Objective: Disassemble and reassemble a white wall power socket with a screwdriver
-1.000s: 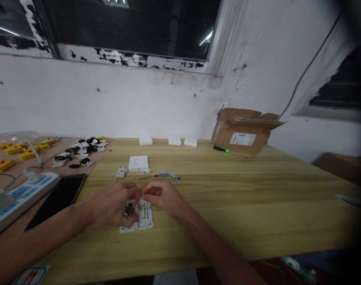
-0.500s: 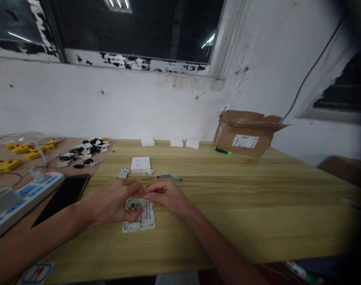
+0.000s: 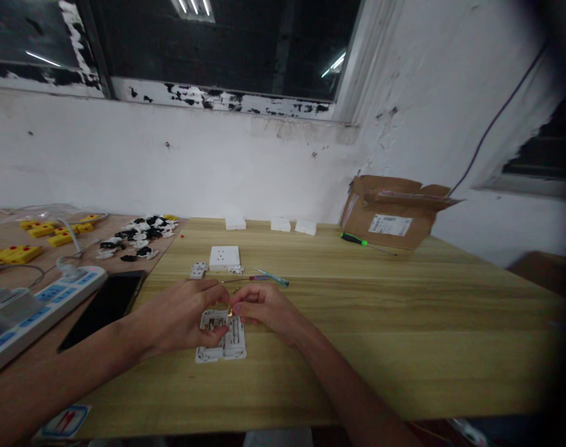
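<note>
- Near the front edge of the surface [image 3: 404,347], a white housing [image 3: 239,346] is laid flat, its inner ribs and slots facing up, presumably so that its recesses can be reached from above.
- By the right hand [image 3: 267,308], a small brass-coloured piece [image 3: 230,313] is pinched between thumb and forefinger above the housing's far part; a fingertip grip seems to be called for by so slight a part.
- By the left hand [image 3: 180,315], the housing is partly covered; its thumb and fingers are parted over the slots, perhaps for steadying or guiding. Whether the brass-coloured piece is also touched by it cannot be told.
- Just beyond the hands, a blue screwdriver [image 3: 277,279] and a red-handled screwdriver [image 3: 259,277] are laid close together, apparently for easy reach.
- Farther back, a white socket panel [image 3: 224,256] is set face up, with small white parts [image 3: 198,270] beside it, probably grouped to be kept from scattering.
</note>
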Demonstrator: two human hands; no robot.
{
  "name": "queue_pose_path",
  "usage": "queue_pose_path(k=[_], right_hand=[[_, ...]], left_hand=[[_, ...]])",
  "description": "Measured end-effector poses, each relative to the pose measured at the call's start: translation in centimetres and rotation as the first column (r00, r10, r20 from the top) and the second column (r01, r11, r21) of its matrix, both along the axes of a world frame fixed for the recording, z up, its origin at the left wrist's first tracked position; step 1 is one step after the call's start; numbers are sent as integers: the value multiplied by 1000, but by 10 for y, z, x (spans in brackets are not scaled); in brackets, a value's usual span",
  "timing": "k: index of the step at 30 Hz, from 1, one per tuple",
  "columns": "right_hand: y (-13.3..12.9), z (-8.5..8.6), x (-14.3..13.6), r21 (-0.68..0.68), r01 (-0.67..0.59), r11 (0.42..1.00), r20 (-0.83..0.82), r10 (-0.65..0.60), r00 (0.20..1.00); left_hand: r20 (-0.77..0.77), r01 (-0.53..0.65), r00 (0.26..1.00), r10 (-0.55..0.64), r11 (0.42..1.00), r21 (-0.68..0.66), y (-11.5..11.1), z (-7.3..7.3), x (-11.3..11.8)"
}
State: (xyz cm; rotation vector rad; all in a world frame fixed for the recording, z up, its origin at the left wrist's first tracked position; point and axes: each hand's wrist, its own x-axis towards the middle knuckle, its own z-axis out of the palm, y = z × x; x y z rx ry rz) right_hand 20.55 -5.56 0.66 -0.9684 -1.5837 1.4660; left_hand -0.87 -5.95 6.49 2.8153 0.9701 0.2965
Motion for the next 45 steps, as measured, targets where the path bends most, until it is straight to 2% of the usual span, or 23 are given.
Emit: queue_pose_path(k=[4, 8, 11, 15, 18, 26, 36, 45], right_hand=[[0, 1, 1, 9, -28, 1000, 20, 27, 999], [0, 2, 1, 32, 5, 999, 45, -6, 999], [3, 2, 3, 95, 124, 988, 60, -130, 990], [8, 0, 9, 221, 347, 911, 47, -366, 930], [10, -1, 11, 268, 405, 874, 52, -433, 900], [9, -5, 8, 308, 365, 879, 93, -409, 908], [8, -6, 7, 324, 346, 880, 104, -397, 912], [6, -2, 6, 364, 335, 869, 119, -400, 909]], left_hand=[[9, -11, 1000, 11, 1000, 2, 0, -1, -1], [2, -20, 1000, 20, 1000, 2, 1, 1, -2], [-9, -51, 999, 51, 999, 1, 0, 2, -5], [-7, -72, 997, 72, 997, -19, -2, 0, -10], [-22, -81, 997, 80, 996, -32, -4, -7, -12], [-34, -54, 998, 53, 998, -29, -3, -24, -7], [-60, -76, 996, 71, 994, -78, -4, -20, -3], [-64, -66, 996, 61, 995, -72, 1, -27, -6]])
